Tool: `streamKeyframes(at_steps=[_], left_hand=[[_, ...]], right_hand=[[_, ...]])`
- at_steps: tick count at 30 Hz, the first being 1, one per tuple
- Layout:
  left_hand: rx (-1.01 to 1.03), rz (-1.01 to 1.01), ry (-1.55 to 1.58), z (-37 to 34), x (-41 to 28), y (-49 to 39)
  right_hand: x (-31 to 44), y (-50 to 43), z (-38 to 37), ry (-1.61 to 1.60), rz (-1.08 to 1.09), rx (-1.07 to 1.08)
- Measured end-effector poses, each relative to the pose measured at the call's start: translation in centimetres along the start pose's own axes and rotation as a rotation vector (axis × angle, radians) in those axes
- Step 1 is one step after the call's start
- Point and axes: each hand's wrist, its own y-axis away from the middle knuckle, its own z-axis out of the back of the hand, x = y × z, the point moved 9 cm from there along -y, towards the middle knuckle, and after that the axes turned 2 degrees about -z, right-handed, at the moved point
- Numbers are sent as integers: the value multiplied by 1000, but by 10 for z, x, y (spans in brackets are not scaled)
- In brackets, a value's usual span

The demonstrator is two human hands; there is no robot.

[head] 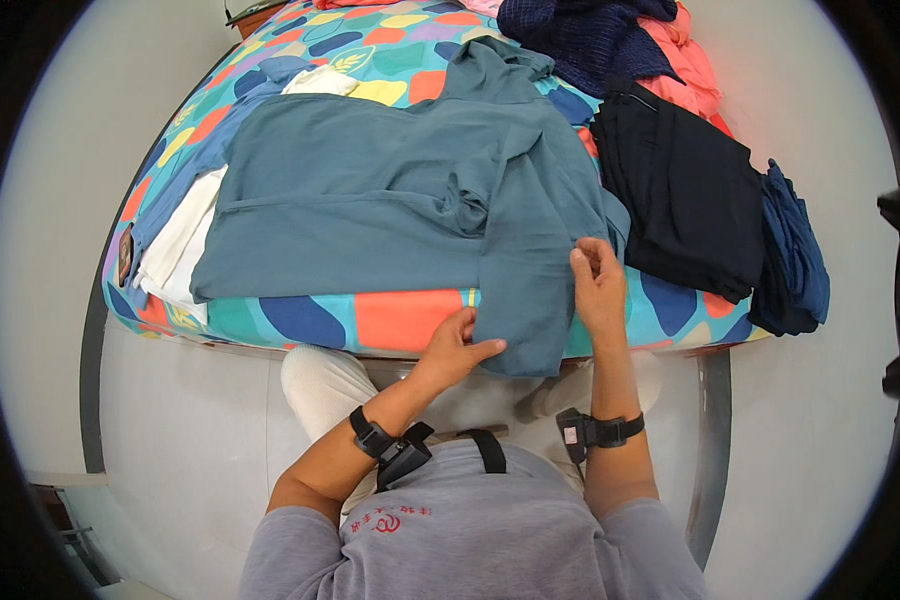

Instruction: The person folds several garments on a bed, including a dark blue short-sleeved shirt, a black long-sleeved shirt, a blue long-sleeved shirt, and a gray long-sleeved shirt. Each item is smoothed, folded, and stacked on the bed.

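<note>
A teal long-sleeved garment [345,165] lies spread sideways on a bed with a patterned sheet [405,319]. Its collar end points right, and one sleeve [529,300] hangs towards me over the bed's front edge. My left hand [454,349] is at the left side of that sleeve near its cuff, with the thumb on the cloth. Higher up, my right hand [600,281] has thumb and fingers pinched at the sleeve's right edge. Whether cloth sits between those fingertips is hard to tell.
Folded black trousers [675,187] and folded blue garments [795,247] lie at the right. White clothing [184,247] and a blue garment [187,180] lie partly beneath the teal one at the left. A dark navy cloth [585,45] rests on coral fabric [690,67] at the back right.
</note>
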Motion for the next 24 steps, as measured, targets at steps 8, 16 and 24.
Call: streamKeyframes(at_steps=[8, 16, 24], left_hand=[[-291, -507, -421, 93, -166, 111], [-472, -827, -1371, 51, -291, 232], [-665, -210, -1589, 128, -196, 245]], right_hand=[[-33, 42, -48, -568, -470, 378], [12, 55, -178, -1078, -622, 774], [-12, 7, -179, -1764, -622, 473]])
